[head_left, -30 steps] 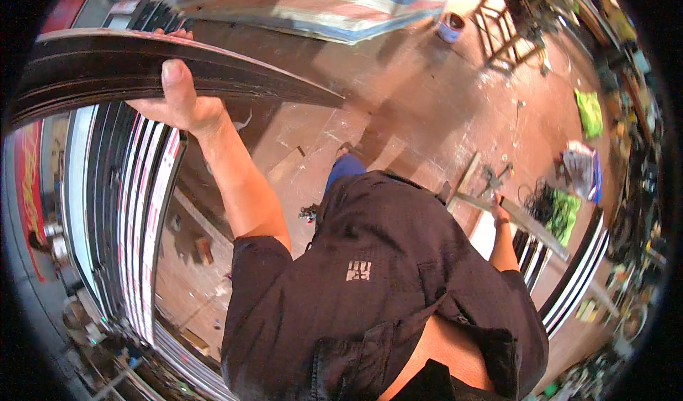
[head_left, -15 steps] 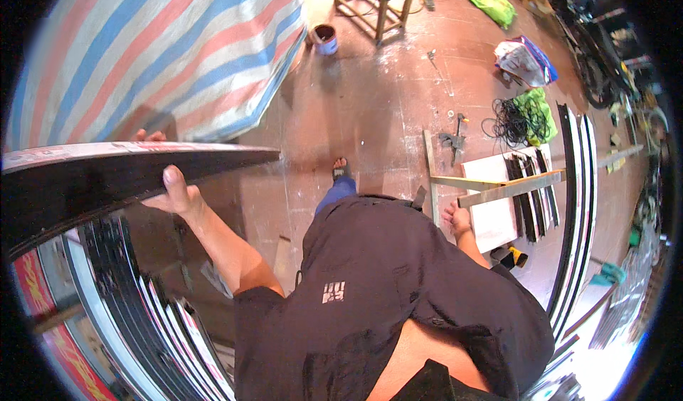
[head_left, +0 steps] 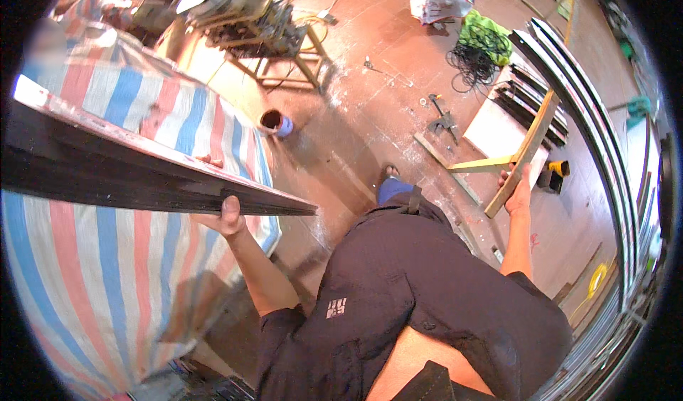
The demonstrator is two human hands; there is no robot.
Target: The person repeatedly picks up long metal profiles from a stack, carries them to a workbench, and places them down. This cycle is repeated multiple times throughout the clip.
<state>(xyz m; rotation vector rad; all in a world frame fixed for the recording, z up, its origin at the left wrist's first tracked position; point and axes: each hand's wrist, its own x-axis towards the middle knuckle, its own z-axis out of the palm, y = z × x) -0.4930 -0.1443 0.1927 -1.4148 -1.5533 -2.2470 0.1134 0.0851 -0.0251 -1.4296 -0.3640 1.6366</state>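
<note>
My left hand (head_left: 229,218) is closed around a long dark bar (head_left: 142,180), thumb on the near side and fingertips over the far edge. The bar's upper edge is pale with pinkish marks; one end points toward the middle of the view, the other runs off to the left. On the right, my right hand (head_left: 518,191) grips the wooden top rail (head_left: 530,141) of a low stand, its fingertips showing at the rail's left side. A slanted brace (head_left: 484,165) joins that rail to a wooden foot piece (head_left: 448,167) on the floor.
A striped sheet (head_left: 153,251) covers something large on the left. Behind it are a wooden stand with a machine (head_left: 263,38) and a bucket (head_left: 284,125). Long dark-and-white strips (head_left: 590,109) curve along the right. A clamp (head_left: 444,120) and tangled black cord (head_left: 473,63) lie on the floor.
My view has turned rightward, over the striped sheet's other side. The left hand still holds the bar. My right hand, earlier beside the rail's near end, now has its fingers around it.
</note>
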